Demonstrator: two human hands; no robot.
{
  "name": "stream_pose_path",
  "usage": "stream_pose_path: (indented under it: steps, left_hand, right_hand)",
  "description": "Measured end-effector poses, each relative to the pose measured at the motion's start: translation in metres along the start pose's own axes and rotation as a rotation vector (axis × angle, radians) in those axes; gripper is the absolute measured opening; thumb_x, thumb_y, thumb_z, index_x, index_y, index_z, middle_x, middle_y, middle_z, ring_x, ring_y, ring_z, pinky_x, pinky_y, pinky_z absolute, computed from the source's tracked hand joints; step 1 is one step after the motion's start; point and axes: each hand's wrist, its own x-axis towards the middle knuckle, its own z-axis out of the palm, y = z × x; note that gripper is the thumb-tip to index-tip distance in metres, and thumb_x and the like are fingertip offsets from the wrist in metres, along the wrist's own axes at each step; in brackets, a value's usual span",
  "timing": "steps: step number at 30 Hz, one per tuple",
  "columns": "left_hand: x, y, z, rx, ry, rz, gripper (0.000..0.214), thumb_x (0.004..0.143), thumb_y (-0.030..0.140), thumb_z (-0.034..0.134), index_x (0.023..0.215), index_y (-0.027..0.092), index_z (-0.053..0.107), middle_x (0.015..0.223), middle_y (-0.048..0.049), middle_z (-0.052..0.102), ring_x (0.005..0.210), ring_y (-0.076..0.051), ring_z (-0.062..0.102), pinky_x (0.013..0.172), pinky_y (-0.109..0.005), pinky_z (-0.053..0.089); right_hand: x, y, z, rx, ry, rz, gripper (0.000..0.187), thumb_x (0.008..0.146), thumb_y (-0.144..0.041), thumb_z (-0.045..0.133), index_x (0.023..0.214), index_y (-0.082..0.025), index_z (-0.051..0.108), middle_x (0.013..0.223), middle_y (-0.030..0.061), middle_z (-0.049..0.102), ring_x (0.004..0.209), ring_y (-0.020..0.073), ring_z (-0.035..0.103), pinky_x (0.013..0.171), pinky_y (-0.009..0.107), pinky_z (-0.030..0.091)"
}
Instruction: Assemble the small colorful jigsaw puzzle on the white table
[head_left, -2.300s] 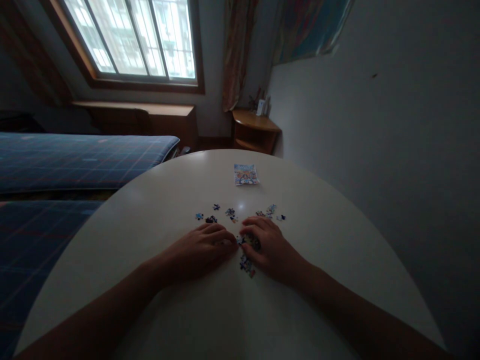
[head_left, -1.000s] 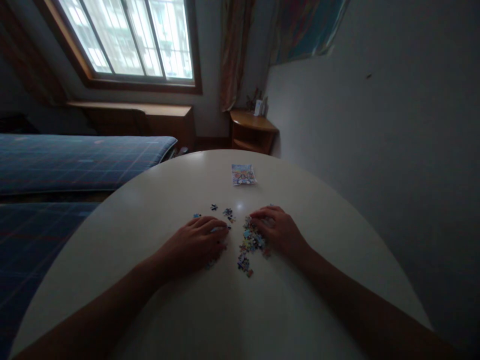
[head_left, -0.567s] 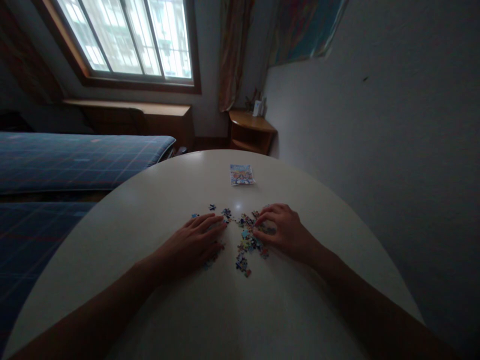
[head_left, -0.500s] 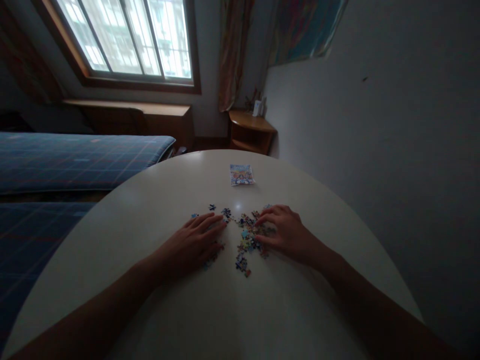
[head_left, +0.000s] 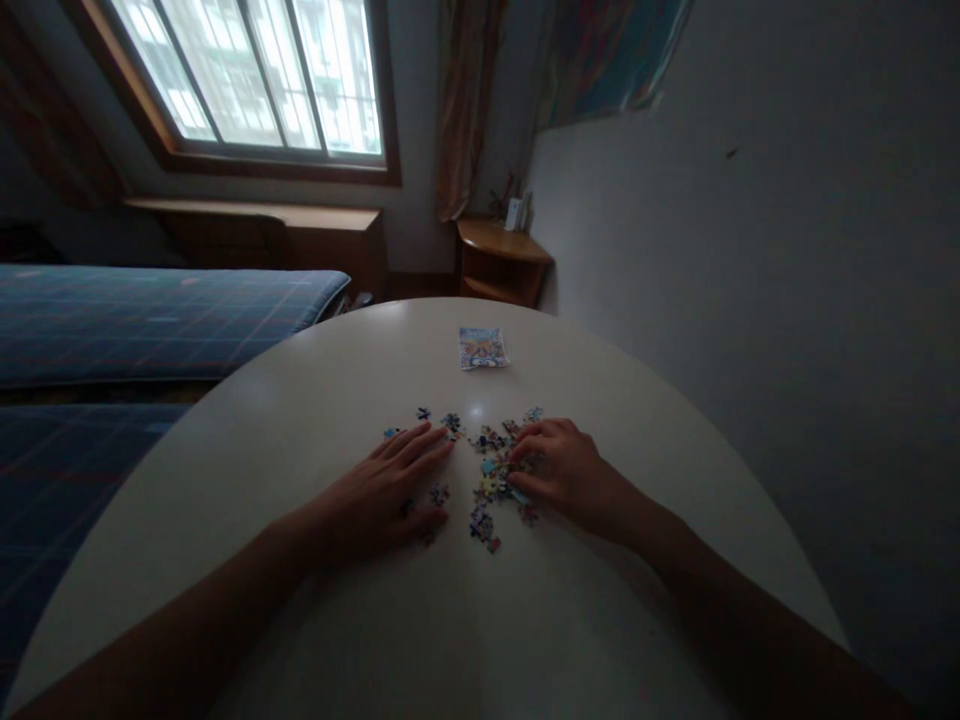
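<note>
The fingers (head_left: 417,447) of the left hand (head_left: 379,492) are laid out long and slightly spread, palm down, flat on the table. Nothing is gripped by them, though a few small, multicoloured cardboard jigsaw pieces (head_left: 491,482) are touched near the thumb and fingertips. The fingers (head_left: 534,438) of the right hand (head_left: 570,476) are curled inward over the right edge of the same scatter, with the tips resting among the pieces. Whether one piece is pinched between thumb and forefinger cannot be told in the dim light.

The jigsaw pieces are found between the two hands, in a loose cluster on the middle of the round, glossy white table (head_left: 450,620). A few stray pieces (head_left: 450,422) lie just beyond the fingertips, toward the far edge. The pieces are judged to be very light, thin and fairly stiff, easily slid on the smooth top and easily bent at the tabs if forced. A single piece is best taken by its edges between thumb and fingertip, or slid flat under one fingertip, since so slick a surface offers little to lift against.

Farther off, a small rectangular printed picture card (head_left: 482,348) is seen lying flat, well apart from the cluster. Beyond the table, a bed under a blue checked cover (head_left: 150,320), a wooden corner shelf (head_left: 501,256) and a barred window (head_left: 262,80) are seen.
</note>
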Motion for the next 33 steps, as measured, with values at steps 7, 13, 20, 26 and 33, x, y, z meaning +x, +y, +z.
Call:
stream_pose_path:
  steps: [7,13,20,26,33]
  left_hand:
    - [0.002,0.005,-0.002,0.003,-0.032,0.013,0.073,0.096,0.058,0.049,0.155,0.024,0.025,0.163,-0.0077,0.024,0.150,-0.031,0.020,0.120,-0.051,0.027]
    - [0.002,0.005,-0.002,0.011,-0.033,0.012,0.070,0.096,0.057,0.049,0.155,0.025,0.027,0.163,-0.0074,0.024,0.150,-0.031,0.020,0.120,-0.052,0.027]
    - [0.002,0.006,-0.001,0.003,0.002,-0.007,0.064,0.099,0.054,0.046,0.153,0.024,0.029,0.161,-0.0078,0.029,0.149,-0.031,0.022,0.119,-0.054,0.029]
    - [0.004,0.003,0.003,0.044,0.068,-0.085,0.059,0.100,0.054,0.043,0.151,0.026,0.033,0.159,-0.0063,0.033,0.148,-0.030,0.027,0.118,-0.052,0.030]
    - [0.005,0.003,0.002,0.082,0.069,-0.118,0.055,0.101,0.052,0.041,0.147,0.023,0.041,0.157,-0.0088,0.037,0.146,-0.030,0.030,0.116,-0.052,0.034]
  right_hand:
    - [0.005,0.007,0.003,0.036,0.056,-0.068,0.007,0.086,-0.029,0.070,0.089,-0.026,0.076,0.108,0.0064,0.072,0.113,0.0267,0.057,0.099,0.047,0.040]
    - [0.011,0.007,0.009,0.064,0.116,-0.017,0.009,0.086,-0.032,0.071,0.085,-0.026,0.077,0.105,0.0056,0.073,0.110,0.0265,0.058,0.097,0.046,0.040]
    - [0.005,0.006,0.000,-0.034,0.081,0.049,0.015,0.083,-0.042,0.072,0.084,-0.027,0.076,0.111,0.0068,0.069,0.114,0.0300,0.055,0.097,0.049,0.038]
    - [-0.002,-0.002,-0.002,-0.041,0.001,0.016,0.012,0.079,-0.035,0.076,0.089,-0.028,0.076,0.115,0.0068,0.067,0.117,0.0306,0.054,0.099,0.051,0.036]
    - [0.000,-0.005,0.000,-0.007,0.002,0.016,0.006,0.079,-0.030,0.075,0.082,-0.024,0.074,0.107,0.0065,0.070,0.114,0.0298,0.056,0.098,0.050,0.037]
